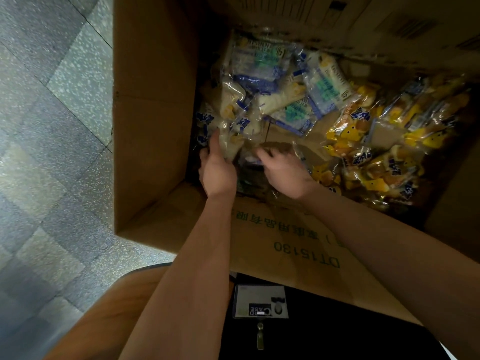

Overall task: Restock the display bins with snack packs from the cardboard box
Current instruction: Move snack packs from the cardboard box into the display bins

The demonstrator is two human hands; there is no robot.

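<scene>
A: Where are the snack packs seen?

B: They are seen inside the open cardboard box (153, 126), which is viewed from straight above. A heap of blue-and-white snack packs (262, 68) is piled toward 12 o'clock. A heap of yellow snack packs (376, 154) is spread along the 3 o'clock side. Bare cardboard is exposed between the two heaps, near the middle of the box bottom.

A: And the hands?

B: Both are reached down into the box toward its 8 o'clock corner. The left hand (217, 170) is closed on a pale snack pack (230, 144). The thumb is laid up along the pack's near face and the fingers (204, 154) are curled round its 9 o'clock edge. The right hand (283, 172) is placed just beside it, at its 3 o'clock. Its fingers (263, 152) are bent down together over a clear-wrapped pack (249, 161) lying in shadow. Whether that pack is actually pinched cannot be told.

A: What else is shown?

B: A box flap (285, 245) with green lettering is folded out at 6 o'clock, under the forearms. A clear badge holder (261, 301) is hung against dark clothing below it. Speckled terrazzo floor (52, 100) is seen at 9 o'clock of the box.
</scene>
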